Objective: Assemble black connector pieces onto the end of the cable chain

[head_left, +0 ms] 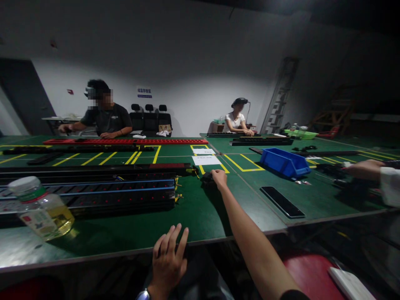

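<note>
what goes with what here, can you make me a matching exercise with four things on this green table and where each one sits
Things:
1. plastic bottle
2. blue bin
3. phone
4. red strip

Places:
A. far side of the table, in front of a seated person in a dark shirt
B. lying flat near the front edge, right of the outstretched right arm
C. near left corner, tilted, holding yellowish liquid
D. right of the white papers, past the right hand

Pairs: 1-C, 2-D, 3-B, 4-A

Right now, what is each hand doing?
Left hand: open, empty, fingers at the table edge.
Right hand: on a small black part; grip unclear.
</note>
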A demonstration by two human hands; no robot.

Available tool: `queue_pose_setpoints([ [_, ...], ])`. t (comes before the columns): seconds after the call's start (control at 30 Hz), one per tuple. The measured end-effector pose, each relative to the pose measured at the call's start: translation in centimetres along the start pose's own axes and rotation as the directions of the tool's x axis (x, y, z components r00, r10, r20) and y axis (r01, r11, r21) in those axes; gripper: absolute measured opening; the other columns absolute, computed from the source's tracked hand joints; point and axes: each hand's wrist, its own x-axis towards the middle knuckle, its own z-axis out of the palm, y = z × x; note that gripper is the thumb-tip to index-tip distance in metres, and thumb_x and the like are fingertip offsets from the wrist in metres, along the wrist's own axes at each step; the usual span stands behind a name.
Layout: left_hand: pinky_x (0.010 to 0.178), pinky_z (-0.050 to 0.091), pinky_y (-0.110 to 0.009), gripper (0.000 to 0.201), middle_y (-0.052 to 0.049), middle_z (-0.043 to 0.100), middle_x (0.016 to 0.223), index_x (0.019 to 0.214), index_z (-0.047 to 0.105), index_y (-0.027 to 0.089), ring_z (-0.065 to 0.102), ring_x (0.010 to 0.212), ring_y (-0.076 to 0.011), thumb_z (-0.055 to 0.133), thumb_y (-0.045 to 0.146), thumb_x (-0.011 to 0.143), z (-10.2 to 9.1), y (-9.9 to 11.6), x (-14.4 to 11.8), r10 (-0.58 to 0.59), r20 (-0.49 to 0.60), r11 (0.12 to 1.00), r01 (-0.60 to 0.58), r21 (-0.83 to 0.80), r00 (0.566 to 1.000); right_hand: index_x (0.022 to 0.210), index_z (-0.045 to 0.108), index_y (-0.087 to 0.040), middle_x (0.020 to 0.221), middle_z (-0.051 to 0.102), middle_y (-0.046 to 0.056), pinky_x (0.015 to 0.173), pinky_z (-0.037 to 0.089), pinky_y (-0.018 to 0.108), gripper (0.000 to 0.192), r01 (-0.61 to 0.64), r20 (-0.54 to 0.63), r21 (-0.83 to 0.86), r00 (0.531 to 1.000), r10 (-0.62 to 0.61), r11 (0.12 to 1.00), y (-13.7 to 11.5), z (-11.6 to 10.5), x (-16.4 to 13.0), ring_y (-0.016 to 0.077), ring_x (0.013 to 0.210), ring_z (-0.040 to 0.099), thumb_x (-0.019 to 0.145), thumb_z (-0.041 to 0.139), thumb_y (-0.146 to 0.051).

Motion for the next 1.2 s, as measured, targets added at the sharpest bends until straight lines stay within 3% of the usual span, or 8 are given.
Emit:
queue_pose_setpoints([
  [0.17, 0.114, 0.029, -0.040, 0.064, -0.005, 0.068, 0.141, 0.142, 0.065, 0.031, 0.059, 0.126, -0.0254, 0.066, 0.021, 0.078, 0.0, -0.1, -0.1, 0.015, -0.004, 1.000, -0.015, -0.006, 1.000, 0.108, 0.081, -0.016, 0.106, 0.077, 0.016, 0.085, 0.051, 0.035, 0.034, 0.034, 0.024, -0.100, 0.999, -0.031, 0.994, 0.0, -0.3, -0.3, 0.0305, 0.102, 0.070, 0.090, 0.058, -0.034],
  [0.4, 0.111, 0.031, -0.040, 0.056, -0.006, 0.069, 0.138, 0.136, 0.069, 0.028, 0.058, 0.126, -0.0249, 0.063, 0.020, 0.081, -0.2, 0.0, 0.2, 0.012, 0.006, 1.000, -0.012, -0.003, 1.000, 0.113, 0.080, -0.013, 0.115, 0.075, 0.019, 0.091, 0.048, 0.037, 0.037, 0.178, 0.086, -0.254, 0.983, -0.161, 0.951, -0.1, -0.3, -0.8, 0.0321, 0.107, 0.065, 0.092, 0.060, -0.037],
  [0.77, 0.113, 0.030, -0.038, 0.055, -0.006, 0.069, 0.139, 0.137, 0.069, 0.027, 0.056, 0.129, -0.0235, 0.061, 0.020, 0.082, -0.5, 0.2, 0.2, 0.028, 0.007, 1.000, -0.028, 0.000, 1.000, 0.123, 0.078, -0.021, 0.126, 0.067, 0.021, 0.094, 0.048, 0.047, 0.045, 0.193, 0.053, -0.538, 0.979, -0.195, 0.821, -1.0, -0.7, -2.0, 0.0366, 0.120, 0.058, 0.099, 0.048, -0.044],
  [0.87, 0.114, 0.030, -0.038, 0.057, -0.005, 0.068, 0.140, 0.138, 0.068, 0.028, 0.055, 0.130, -0.0235, 0.062, 0.020, 0.082, -0.4, 0.3, 0.2, 0.030, 0.009, 0.999, -0.031, 0.020, 0.999, 0.127, 0.075, -0.023, 0.129, 0.067, 0.017, 0.097, 0.047, 0.044, 0.043, 0.319, 0.068, -0.536, 0.939, -0.337, 0.782, -2.0, -0.2, -2.3, 0.0343, 0.121, 0.056, 0.099, 0.048, -0.041],
  [0.97, 0.114, 0.030, -0.038, 0.057, -0.005, 0.068, 0.140, 0.139, 0.067, 0.028, 0.055, 0.130, -0.0242, 0.061, 0.021, 0.082, -0.4, 0.3, 0.1, 0.041, 0.017, 0.998, -0.042, 0.052, 0.999, 0.133, 0.071, -0.030, 0.138, 0.064, 0.009, 0.102, 0.045, 0.039, 0.042, 0.492, 0.192, -0.440, 0.869, -0.457, 0.751, -2.9, 1.0, -2.5, 0.0297, 0.125, 0.055, 0.101, 0.045, -0.037],
  [1.1, 0.114, 0.030, -0.039, 0.058, -0.007, 0.067, 0.140, 0.139, 0.067, 0.028, 0.055, 0.131, -0.0252, 0.061, 0.021, 0.082, -0.3, 0.2, -0.1, 0.053, 0.027, 0.996, -0.055, 0.067, 0.998, 0.134, 0.069, -0.030, 0.149, 0.058, 0.006, 0.105, 0.044, 0.044, 0.045, 0.567, 0.363, -0.336, 0.814, -0.453, 0.752, -3.5, 2.4, -2.6, 0.0294, 0.133, 0.051, 0.104, 0.036, -0.039],
  [1.2, 0.115, 0.029, -0.038, 0.060, -0.006, 0.067, 0.140, 0.141, 0.066, 0.028, 0.054, 0.131, -0.0242, 0.061, 0.020, 0.081, -0.2, 0.2, -0.2, 0.048, 0.019, 0.997, -0.049, 0.053, 0.999, 0.122, 0.072, -0.027, 0.142, 0.064, 0.008, 0.104, 0.045, 0.048, 0.046, 0.575, 0.397, -0.312, 0.802, -0.446, 0.756, -3.7, 2.6, -2.4, 0.0287, 0.128, 0.056, 0.107, 0.030, -0.038],
])
